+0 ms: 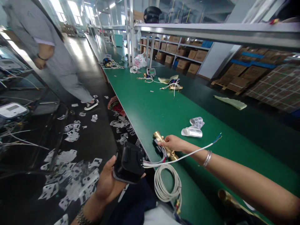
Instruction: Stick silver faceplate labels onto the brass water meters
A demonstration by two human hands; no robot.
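Leaving the wires [152,164] slack seemed key tbh, left hand [106,182] gripping the black box [130,162], right hand [174,143] the brass fitting [172,155].

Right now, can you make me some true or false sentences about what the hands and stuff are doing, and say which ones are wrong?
1. The left hand holds a black box. True.
2. The right hand is on a banana. False: it is on a brass fitting.
3. The tabletop is red. False: it is green.
4. White cut-out pieces lie on the floor. True.
5. The coiled cable is around the right wrist. False: silver bangles are.
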